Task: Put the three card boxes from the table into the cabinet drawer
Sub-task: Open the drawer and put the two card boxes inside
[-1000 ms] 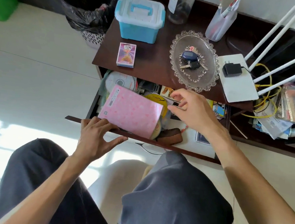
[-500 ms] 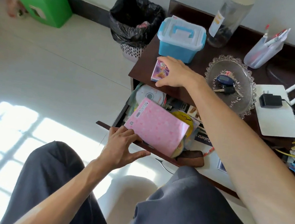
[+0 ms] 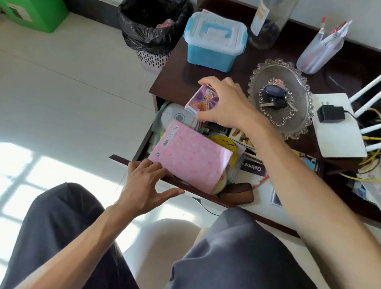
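Note:
My right hand (image 3: 225, 105) grips a purple card box (image 3: 202, 101) and holds it tilted over the front edge of the dark brown table (image 3: 175, 82), just above the back left of the open drawer (image 3: 179, 186). My left hand (image 3: 147, 182) rests on the drawer's front edge, fingers spread over the rim beside a pink notebook (image 3: 190, 156). The drawer is crowded with discs, papers and a brown case. I see no other card box on the table.
On the table stand a blue-lidded plastic box (image 3: 214, 42), a glass dish with keys (image 3: 280, 97), a jar, a pen holder (image 3: 320, 52) and a white router (image 3: 337, 128). A black-lined bin (image 3: 152, 19) stands left of the table. My knees are below the drawer.
My right hand reached from the drawer to the card box on the table, closed on it, and has lifted it toward the drawer. My left hand stayed on the drawer front.

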